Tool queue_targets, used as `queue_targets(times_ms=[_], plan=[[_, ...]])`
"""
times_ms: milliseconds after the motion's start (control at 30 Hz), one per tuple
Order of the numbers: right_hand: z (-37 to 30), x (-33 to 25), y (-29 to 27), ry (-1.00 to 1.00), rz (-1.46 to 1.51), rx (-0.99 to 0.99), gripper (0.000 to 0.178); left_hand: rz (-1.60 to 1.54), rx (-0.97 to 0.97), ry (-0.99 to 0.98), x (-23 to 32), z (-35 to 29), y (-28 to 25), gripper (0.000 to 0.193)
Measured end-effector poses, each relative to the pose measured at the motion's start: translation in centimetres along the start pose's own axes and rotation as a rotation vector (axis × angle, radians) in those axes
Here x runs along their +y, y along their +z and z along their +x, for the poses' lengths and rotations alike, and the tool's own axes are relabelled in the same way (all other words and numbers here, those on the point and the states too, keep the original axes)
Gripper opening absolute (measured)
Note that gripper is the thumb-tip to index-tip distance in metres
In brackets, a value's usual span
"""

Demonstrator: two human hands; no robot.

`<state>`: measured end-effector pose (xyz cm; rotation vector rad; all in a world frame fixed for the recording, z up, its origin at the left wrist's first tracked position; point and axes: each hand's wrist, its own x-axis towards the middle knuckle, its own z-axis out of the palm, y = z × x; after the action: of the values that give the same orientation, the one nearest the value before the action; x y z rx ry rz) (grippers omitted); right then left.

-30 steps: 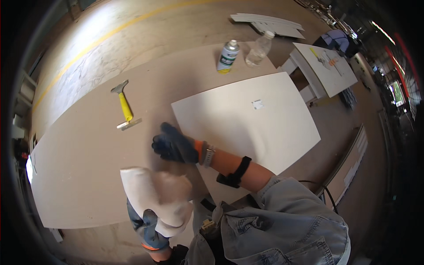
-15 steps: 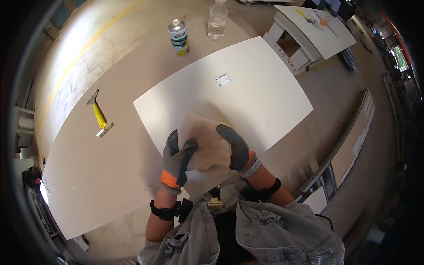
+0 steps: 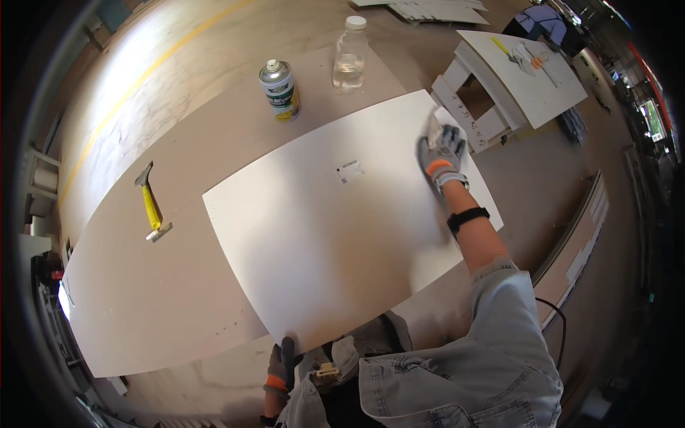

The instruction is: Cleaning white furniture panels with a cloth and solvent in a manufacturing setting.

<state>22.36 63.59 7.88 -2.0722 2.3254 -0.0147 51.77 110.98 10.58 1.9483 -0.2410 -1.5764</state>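
Note:
A white panel [image 3: 285,235] lies on a larger beige board, with a small printed label [image 3: 349,172] on its face. My right hand [image 3: 442,153], in a grey glove with an orange cuff, presses a crumpled pale cloth [image 3: 434,132] onto the panel near its far right corner. My left hand [image 3: 284,364], gloved too, grips the panel's near left corner; part of its fingers is hidden below the edge. A spray can [image 3: 280,90] and a clear bottle [image 3: 349,60] with a white cap stand beyond the panel. Left of it lies a yellow-handled scraper [image 3: 150,203].
The beige board [image 3: 171,285] spreads to the left under the panel. At the far right a white cabinet-like piece [image 3: 517,78] carries tools, with another person [image 3: 539,25] bending behind it. Stacked panels [image 3: 571,250] lean along the right side.
Both hands held the cloth together over the panel's near part. My right hand has carried it to the far right corner, while my left hand has dropped to the near left corner.

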Motion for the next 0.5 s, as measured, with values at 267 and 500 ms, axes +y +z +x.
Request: queue_targets(times_ms=[267, 500], plan=[[-16.1, -27.5, 1.2, -1.267, 0.355, -0.085, 0.055, -0.345, 0.252, -0.003, -2.9, 2.8, 1.0, 0.042], [-35.4, -21.9, 4.0, -1.842, 0.91, -0.398, 0.046, -0.089, 0.284, 0.341, -14.0, 5.2, -1.4, 0.038]])
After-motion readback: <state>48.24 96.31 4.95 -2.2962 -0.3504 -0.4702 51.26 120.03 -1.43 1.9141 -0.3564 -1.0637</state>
